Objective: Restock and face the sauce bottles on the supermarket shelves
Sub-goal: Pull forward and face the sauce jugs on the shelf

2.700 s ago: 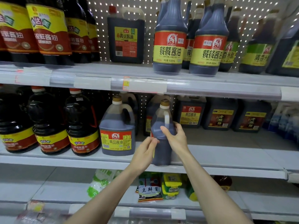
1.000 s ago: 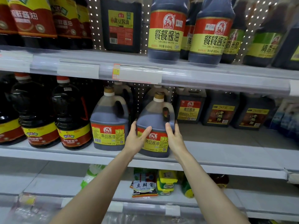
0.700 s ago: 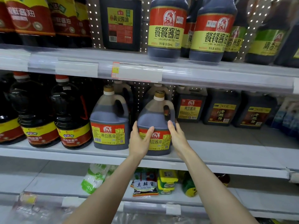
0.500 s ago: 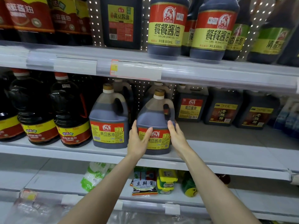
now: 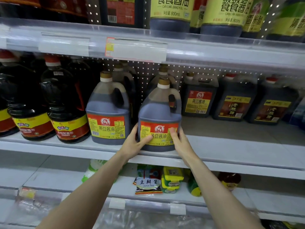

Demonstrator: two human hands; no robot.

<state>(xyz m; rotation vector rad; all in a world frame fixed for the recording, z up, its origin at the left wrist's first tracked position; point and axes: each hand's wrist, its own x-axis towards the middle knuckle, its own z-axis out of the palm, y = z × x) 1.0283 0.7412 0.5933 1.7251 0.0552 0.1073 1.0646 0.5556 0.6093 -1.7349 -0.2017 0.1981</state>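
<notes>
With your left hand [image 5: 132, 143] and right hand [image 5: 180, 142] clasping the jug [image 5: 159, 113], square its label toward 6 o'clock, flush with its 9 o'clock twin [image 5: 107, 113].

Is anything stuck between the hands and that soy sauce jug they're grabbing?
No, nothing visible is in the way. The left hand and the right hand both grip the soy sauce jug directly, thumbs on its label. It stands at the front of the middle shelf, beside a matching jug, with a gap between them.

Supermarket aisle — white tiered shelves [image 5: 231, 146], price-tag strips [image 5: 137, 50] on edges, pegboard backing [image 5: 148, 71], rows of labelled soy sauce jugs [image 5: 107, 113].
</notes>
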